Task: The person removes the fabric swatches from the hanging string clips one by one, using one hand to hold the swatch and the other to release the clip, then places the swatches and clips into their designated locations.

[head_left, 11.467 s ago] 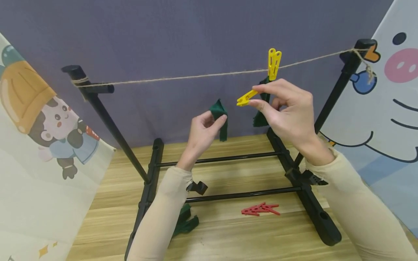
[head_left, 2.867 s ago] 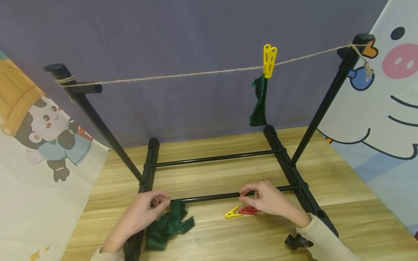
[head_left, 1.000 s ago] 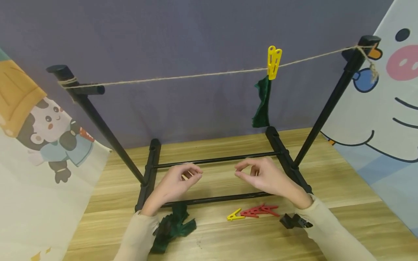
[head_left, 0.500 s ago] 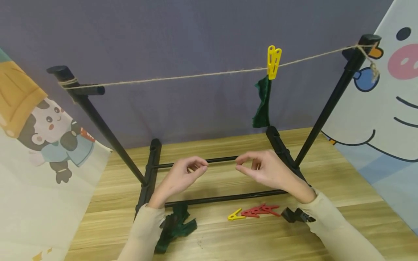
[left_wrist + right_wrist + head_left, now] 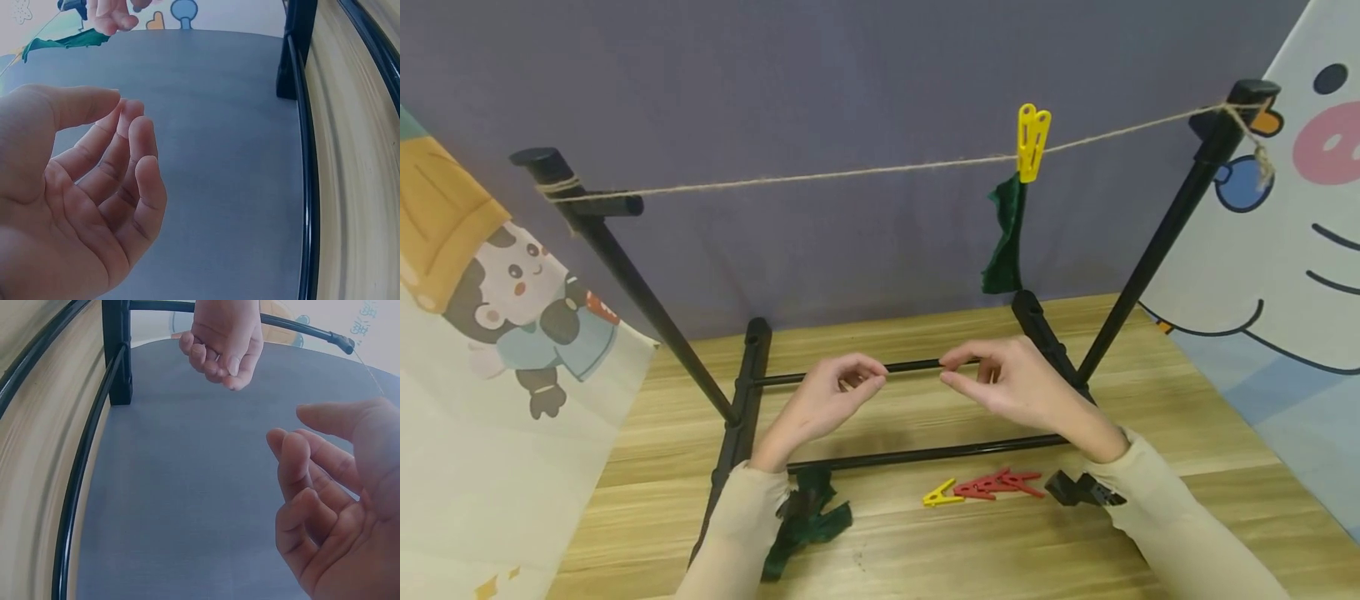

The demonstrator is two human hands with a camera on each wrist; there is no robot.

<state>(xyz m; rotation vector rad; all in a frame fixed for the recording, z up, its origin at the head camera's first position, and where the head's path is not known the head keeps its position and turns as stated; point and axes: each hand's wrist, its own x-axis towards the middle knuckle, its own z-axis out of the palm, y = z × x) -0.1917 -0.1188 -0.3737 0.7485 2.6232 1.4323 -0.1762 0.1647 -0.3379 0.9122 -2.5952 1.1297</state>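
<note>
In the head view, my left hand (image 5: 835,398) and right hand (image 5: 1013,385) hover over the rack's base, fingertips facing each other across a gap. Both are loosely curled, thumb near forefinger, and the wrist views show nothing in the left hand (image 5: 94,181) or the right hand (image 5: 331,494). A dark green cloth strip (image 5: 1004,242) hangs under the string, with a yellow clothespin (image 5: 1033,143) clipped at its top. On the table, crumpled green cloth (image 5: 812,525) lies by my left forearm. Another yellow clothespin (image 5: 942,493) touches several red clothespins (image 5: 1000,483) at front centre.
A twine line (image 5: 820,177) runs between the left post (image 5: 647,304) and right post (image 5: 1157,242) of a black rack. Its front crossbar (image 5: 917,456) lies low, just beyond the clothespins. A grey panel (image 5: 850,100) stands behind, with cartoon panels either side.
Earliest, my left hand held a green strip and my right a yellow clothespin; both now lie on the table. Since then my hands have risen from the table and drawn closer together.
</note>
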